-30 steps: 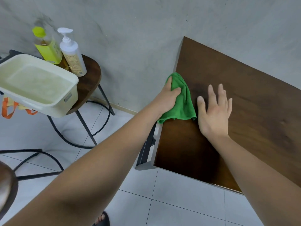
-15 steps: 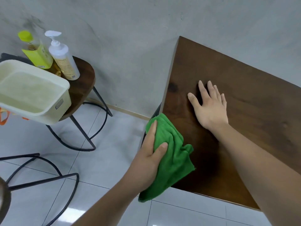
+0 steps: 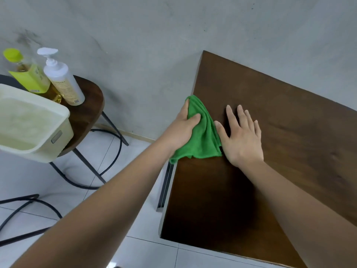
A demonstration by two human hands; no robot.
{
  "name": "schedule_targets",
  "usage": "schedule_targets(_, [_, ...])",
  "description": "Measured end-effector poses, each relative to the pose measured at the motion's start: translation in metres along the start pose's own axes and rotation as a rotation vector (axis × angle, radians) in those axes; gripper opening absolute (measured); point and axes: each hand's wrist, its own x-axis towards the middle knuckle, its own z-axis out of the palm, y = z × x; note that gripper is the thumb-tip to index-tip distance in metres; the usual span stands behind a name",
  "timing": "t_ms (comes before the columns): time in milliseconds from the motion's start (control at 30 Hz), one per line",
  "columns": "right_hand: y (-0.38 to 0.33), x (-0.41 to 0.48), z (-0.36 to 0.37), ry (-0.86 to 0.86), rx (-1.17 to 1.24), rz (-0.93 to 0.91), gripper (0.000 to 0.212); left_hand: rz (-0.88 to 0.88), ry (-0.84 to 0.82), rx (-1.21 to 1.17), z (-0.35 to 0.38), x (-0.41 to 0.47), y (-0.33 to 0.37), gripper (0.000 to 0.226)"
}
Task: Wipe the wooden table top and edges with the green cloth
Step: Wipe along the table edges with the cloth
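A grey wall (image 3: 135,35) forms the far background, and a floor (image 3: 135,248) of white tiles runs beneath the furniture. The wooden table (image 3: 289,132) occupies the right half of the view, with its dark brown top set at an angle and its far corner against the wall. A dark metal frame (image 3: 166,182) is visible under the left edge of the top. The green cloth (image 3: 202,140) lies bunched on the left edge of the table, about midway between the near and far corners, with its lower corner hanging just past the edge. The left hand (image 3: 181,130) grips the cloth: the thumb presses on the upper folds and the fingers are curled around the cloth at the table edge. The right hand (image 3: 243,136) rests palm down on the table top, just to the right of the cloth, with all fingers straight and slightly spread, holding nothing. Its thumb lies against the right border of the cloth. To the left, a round stool (image 3: 88,105) with a dark wooden seat and black metal legs stands near the wall. It carries a cream basin (image 3: 58,144) filled with cloudy liquid. It also carries a white pump bottle (image 3: 61,82) and a yellow-green bottle (image 3: 27,74), both on the far side of the basin. A second black metal frame (image 3: 19,209) shows at the near left.
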Motion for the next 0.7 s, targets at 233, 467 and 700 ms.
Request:
schedule_targets(233, [0.001,0.002,0.000,-0.002,-0.012,-0.001,0.082,0.020,0.036,0.127,-0.007,0.102,0.048,0.071])
schedule_targets(467, [-0.001,0.003,-0.002,-0.009,-0.041,0.013,0.084,0.046,0.057,0.188,-0.011,0.183,0.076,0.070])
schedule_targets(700, [-0.001,0.004,-0.002,0.008,-0.019,0.003,0.083,0.072,0.067,0.218,-0.013,0.212,0.090,0.067])
